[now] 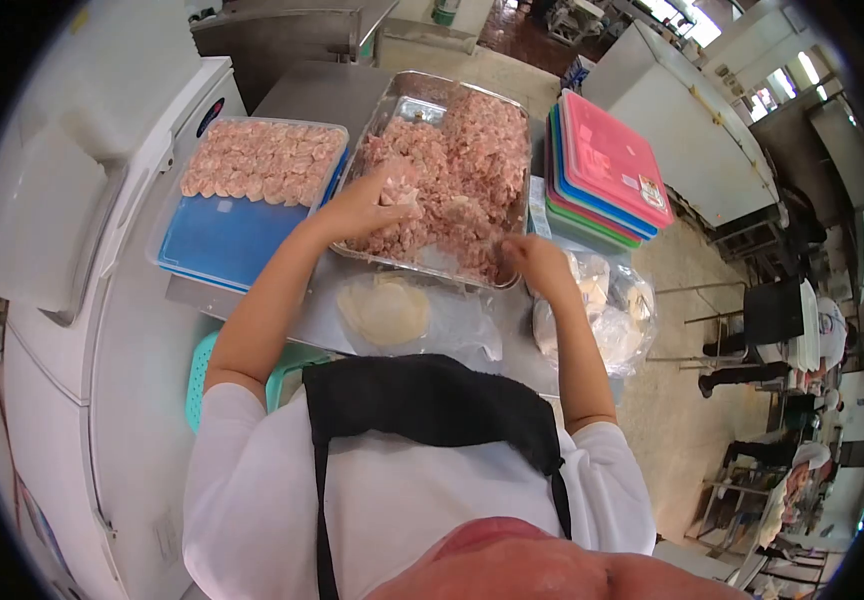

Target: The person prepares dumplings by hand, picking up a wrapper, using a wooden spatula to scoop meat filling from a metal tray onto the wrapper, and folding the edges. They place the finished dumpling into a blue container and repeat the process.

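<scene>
A deep metal tray point(526, 130) holds a large heap of ground meat point(482, 130). Over the left part of the heap is my left hand point(372, 205), its fingers curved around a pale, meat-covered piece point(402, 188). My right hand point(535, 262) is at the tray's near right corner, fingers bent against the meat by the rim; what they hold, if anything, is hidden. Between my arms, a stack of round pale wrappers point(389, 308) lies on plastic. At the left, a blue tray point(237, 235) bears rows of filled pieces point(264, 160).
Stacked coloured lids point(607, 165) stand right of the tray. Clear bags of pale rounds point(607, 310) lie near my right forearm. A turquoise basket point(200, 380) is below my left arm. White appliances line the left side; people work at the far right.
</scene>
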